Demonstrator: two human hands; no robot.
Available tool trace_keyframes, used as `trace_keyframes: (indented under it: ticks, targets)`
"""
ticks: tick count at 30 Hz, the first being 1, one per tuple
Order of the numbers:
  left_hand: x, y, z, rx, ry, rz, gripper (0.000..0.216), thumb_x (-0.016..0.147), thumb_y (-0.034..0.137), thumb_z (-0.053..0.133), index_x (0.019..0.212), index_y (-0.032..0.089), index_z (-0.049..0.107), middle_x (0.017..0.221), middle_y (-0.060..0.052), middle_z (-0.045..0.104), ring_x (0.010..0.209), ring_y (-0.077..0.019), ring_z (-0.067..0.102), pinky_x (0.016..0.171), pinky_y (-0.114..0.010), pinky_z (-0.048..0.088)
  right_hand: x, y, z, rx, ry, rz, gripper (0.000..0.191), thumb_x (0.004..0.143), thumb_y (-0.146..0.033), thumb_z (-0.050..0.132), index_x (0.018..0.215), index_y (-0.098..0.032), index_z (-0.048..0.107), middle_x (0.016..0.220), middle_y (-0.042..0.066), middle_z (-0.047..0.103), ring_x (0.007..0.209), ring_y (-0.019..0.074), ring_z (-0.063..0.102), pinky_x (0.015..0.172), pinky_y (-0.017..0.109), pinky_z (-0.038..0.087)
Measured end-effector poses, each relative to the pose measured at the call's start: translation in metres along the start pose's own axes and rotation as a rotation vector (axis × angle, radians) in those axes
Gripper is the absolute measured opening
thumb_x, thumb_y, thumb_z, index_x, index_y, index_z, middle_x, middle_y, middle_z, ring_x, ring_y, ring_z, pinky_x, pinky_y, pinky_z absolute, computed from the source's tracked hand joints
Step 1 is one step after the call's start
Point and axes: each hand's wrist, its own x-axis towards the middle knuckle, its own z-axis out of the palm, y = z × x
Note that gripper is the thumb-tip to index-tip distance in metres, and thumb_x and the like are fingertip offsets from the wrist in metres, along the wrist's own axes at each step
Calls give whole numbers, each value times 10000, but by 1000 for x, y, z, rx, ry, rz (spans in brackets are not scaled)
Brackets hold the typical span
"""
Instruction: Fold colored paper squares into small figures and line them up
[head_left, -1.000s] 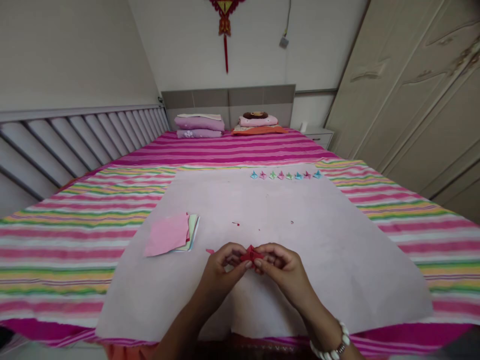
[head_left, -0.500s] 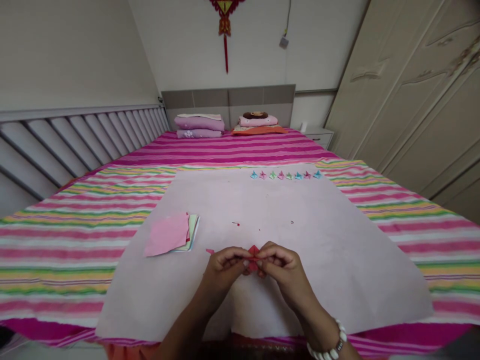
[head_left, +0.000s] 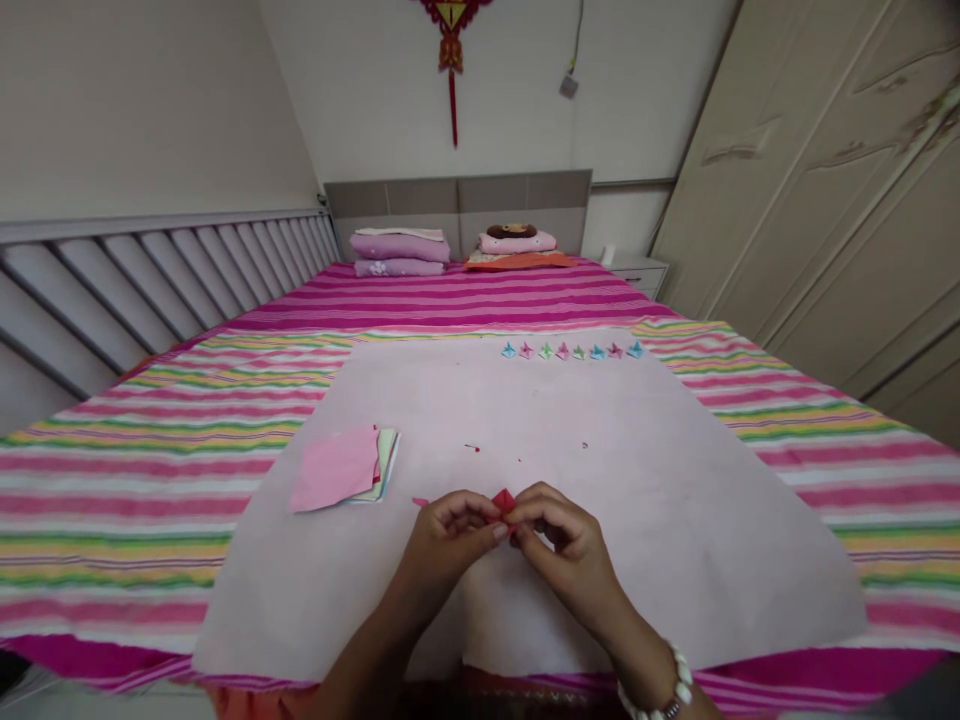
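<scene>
My left hand (head_left: pixel 450 535) and my right hand (head_left: pixel 559 540) meet over the near middle of a pale pink sheet (head_left: pixel 675 500) spread on the bed. Between their pinched fingertips sits a small folded red paper piece (head_left: pixel 503 503), mostly hidden by the fingers. A white bead bracelet (head_left: pixel 671 690) circles my right wrist. To the left lies a small stack of paper squares (head_left: pixel 343 466) with a pink one on top. A row of several small folded paper shapes (head_left: pixel 571 351) in blue, pink and green lines the sheet's far edge.
The bed has a striped cover (head_left: pixel 112 470) in pink, green and yellow. Folded bedding and pillows (head_left: pixel 401 252) lie at the headboard. A slatted rail (head_left: pixel 150 290) runs along the left and a wardrobe (head_left: pixel 825 200) along the right. Tiny red scraps (head_left: pixel 471 448) dot the sheet.
The red paper piece shows less between my fingers than a second ago. My fingertips have closed in tighter round it and my right hand has turned slightly.
</scene>
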Motion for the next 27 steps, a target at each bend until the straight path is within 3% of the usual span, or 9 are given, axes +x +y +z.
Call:
trace_keyframes:
  ticks: [3,6,10,15,22,27]
  targets:
    - [1,0,-1,-8,-2,19,151,658,233,761,755,169,665,696,8,675,673,-119,614,667,-245,480,-1,-4,-2,61,-37,59,137,809,-182,592,878,-219,705,828,52,626,721,172,593,626,296,494]
    - [1,-2,0,-31,-6,54,152,667,207,755,711,165,616,696,14,671,685,-114,622,669,-232,476,-1,-3,-1,91,16,155,99,781,-235,662,874,-212,685,833,48,657,725,173,605,648,295,503]
    - [2,-4,3,-80,32,73,271,649,187,769,690,179,501,634,40,659,617,-92,614,607,-198,455,-1,3,2,193,89,248,285,735,-255,723,994,-213,612,756,13,654,672,157,611,628,284,506]
    - [3,-1,3,-67,70,8,399,615,217,791,941,172,566,699,0,720,664,-130,661,675,-248,490,1,4,2,246,80,252,414,736,-247,725,1108,-218,546,662,-38,594,604,137,596,589,266,493]
    - [3,-5,1,41,121,85,306,641,255,769,899,153,640,672,3,673,658,-138,634,645,-244,465,-1,5,4,220,96,252,474,753,-231,705,1193,-217,528,653,-47,575,612,130,582,617,267,484]
    - [3,-5,1,17,75,72,307,709,266,721,980,167,616,680,15,680,672,-131,631,670,-242,465,-1,6,4,273,86,286,505,756,-218,701,1222,-215,509,660,-47,585,614,129,582,615,267,479]
